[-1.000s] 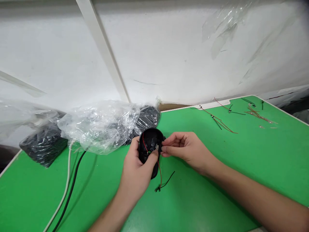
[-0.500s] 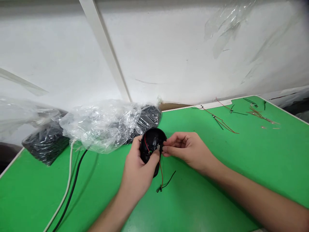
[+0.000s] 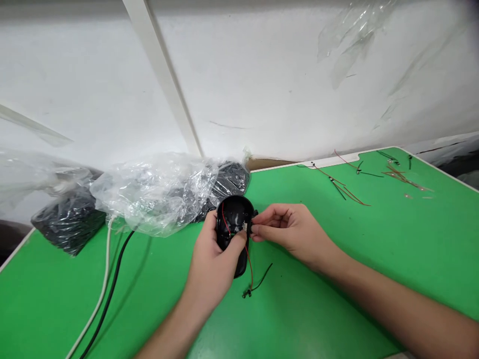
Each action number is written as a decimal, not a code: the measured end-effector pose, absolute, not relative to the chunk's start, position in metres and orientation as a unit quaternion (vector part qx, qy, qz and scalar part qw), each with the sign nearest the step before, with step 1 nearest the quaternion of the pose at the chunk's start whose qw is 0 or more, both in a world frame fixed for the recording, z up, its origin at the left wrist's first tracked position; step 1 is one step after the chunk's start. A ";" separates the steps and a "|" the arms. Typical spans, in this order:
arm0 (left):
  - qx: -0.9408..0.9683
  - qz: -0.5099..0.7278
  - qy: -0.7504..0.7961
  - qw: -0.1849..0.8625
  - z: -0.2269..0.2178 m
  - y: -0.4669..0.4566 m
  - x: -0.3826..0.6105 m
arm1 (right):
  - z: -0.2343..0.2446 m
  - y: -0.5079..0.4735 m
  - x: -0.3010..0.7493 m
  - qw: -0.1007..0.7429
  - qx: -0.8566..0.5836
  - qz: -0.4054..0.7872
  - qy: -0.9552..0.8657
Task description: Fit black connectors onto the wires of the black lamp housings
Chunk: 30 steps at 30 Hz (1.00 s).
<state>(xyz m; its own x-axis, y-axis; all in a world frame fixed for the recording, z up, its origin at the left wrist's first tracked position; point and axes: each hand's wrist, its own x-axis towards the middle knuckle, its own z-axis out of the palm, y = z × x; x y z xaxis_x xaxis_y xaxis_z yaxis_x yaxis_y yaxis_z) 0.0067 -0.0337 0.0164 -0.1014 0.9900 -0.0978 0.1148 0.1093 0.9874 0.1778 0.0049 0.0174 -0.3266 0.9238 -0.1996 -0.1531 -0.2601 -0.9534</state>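
My left hand (image 3: 212,264) is wrapped round a black oval plastic housing (image 3: 234,219), held open side up just above the green table (image 3: 337,249), with the thumb pressed inside it. A red wire (image 3: 248,264) and a black wire (image 3: 262,277) trail out of the housing onto the table. My right hand (image 3: 290,230) pinches a small part at the housing's right rim; the part is too small to name.
Clear plastic bags (image 3: 157,192) of black parts lie at the back left, another bag (image 3: 67,219) at the far left. A white cable (image 3: 99,294) and a black cable (image 3: 112,294) run down the left side. Loose wire pieces (image 3: 348,192) are scattered at the back right.
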 end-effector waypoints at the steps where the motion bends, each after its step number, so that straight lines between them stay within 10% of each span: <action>1: 0.485 0.465 0.581 0.459 0.016 -0.034 0.006 | 0.017 0.005 0.178 0.402 -0.420 0.674 -0.456; 30: 0.333 0.453 0.584 0.586 0.024 -0.031 0.006 | 0.015 0.005 0.178 0.416 -0.386 0.708 -0.421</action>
<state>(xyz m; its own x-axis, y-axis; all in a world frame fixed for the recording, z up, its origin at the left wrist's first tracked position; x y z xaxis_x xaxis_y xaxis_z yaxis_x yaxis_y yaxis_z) 0.0064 -0.0313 0.0239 -0.0918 0.9195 -0.3823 -0.1408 0.3680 0.9191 0.1781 0.0050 0.0148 -0.3556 0.9136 -0.1972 -0.2635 -0.3004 -0.9167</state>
